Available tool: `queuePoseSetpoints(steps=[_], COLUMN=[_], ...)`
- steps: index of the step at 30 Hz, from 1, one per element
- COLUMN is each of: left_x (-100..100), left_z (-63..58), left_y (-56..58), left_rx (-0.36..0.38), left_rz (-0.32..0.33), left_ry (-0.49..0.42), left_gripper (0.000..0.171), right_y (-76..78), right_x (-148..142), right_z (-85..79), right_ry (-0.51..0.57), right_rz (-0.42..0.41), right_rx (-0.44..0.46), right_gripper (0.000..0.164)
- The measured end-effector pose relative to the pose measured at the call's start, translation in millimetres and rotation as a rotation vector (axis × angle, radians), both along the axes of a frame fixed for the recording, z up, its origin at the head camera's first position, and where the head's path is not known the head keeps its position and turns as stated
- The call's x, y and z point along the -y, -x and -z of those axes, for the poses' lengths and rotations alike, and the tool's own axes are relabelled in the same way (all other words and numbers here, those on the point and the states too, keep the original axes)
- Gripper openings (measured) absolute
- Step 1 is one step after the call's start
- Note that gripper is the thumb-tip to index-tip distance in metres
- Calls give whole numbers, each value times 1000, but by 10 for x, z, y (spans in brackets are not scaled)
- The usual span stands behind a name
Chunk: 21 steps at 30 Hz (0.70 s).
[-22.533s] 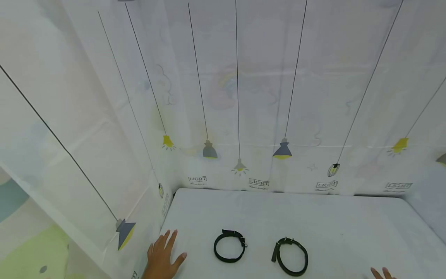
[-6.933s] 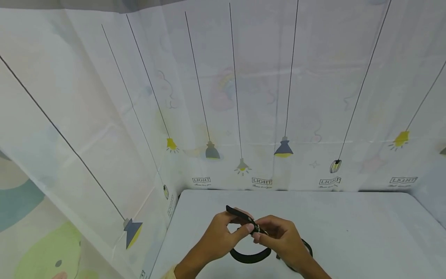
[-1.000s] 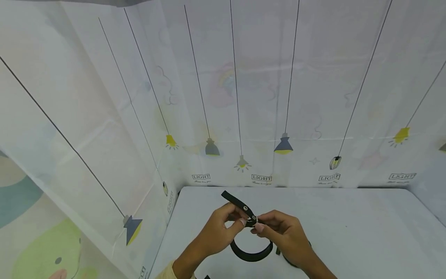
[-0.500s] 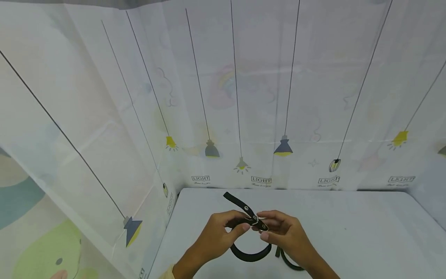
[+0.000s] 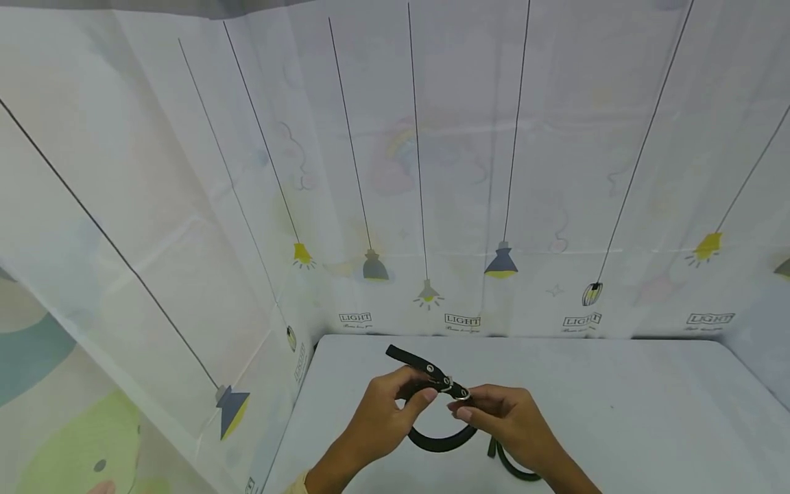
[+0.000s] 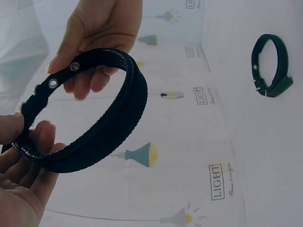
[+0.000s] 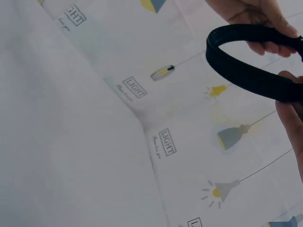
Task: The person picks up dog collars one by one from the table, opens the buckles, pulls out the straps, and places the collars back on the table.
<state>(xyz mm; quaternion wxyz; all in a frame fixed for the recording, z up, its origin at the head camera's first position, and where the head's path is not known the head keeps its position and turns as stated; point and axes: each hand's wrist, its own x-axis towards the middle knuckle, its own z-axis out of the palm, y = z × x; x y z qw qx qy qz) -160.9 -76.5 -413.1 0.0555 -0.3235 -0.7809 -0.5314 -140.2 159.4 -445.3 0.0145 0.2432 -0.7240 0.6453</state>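
Observation:
Both hands hold a black pet collar (image 5: 439,444) over the table, its loop hanging down and its free strap end pointing up and left. Thumb and fingers of my left hand (image 5: 385,415) pinch the strap beside the metal buckle (image 5: 449,384). At the other side, my right hand (image 5: 503,415) pinches the collar near its metal ring (image 5: 463,396). Metal eyelets (image 6: 53,83) line the strap between the two hands in the left wrist view. In the right wrist view the loop (image 7: 251,75) stretches between both hands, with the buckle hidden.
A second collar, dark green (image 6: 280,66), lies on the white table (image 5: 617,405), partly behind my right forearm in the head view. White sheets printed with hanging lamps (image 5: 501,262) stand along the table's back and left edges.
Long before, both collars lay on the table with the hands apart; the black one was then lifted. In the last second my right fingers shifted right from the buckle, and the strap end dipped left.

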Motion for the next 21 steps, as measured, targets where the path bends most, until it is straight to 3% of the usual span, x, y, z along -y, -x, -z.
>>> queuePoseSetpoints(steps=[4, 10, 16, 21], left_x=[27, 74, 75, 75], left_z=[-19, -64, -52, -33], left_y=[11, 15, 6, 21], left_rx=[-10, -10, 45, 56], left_rz=[-60, -98, -77, -80], left_ry=[-36, -84, -53, -46], left_gripper=[20, 18, 21, 21], right_y=[-2, -16, 39, 102], right_x=[-31, -114, -140, -129], right_z=[33, 64, 49, -1], right_ry=[9, -7, -7, -71], right_rz=[36, 42, -19, -58], right_rx=[16, 151, 131, 120], right_gripper=[17, 25, 30, 28])
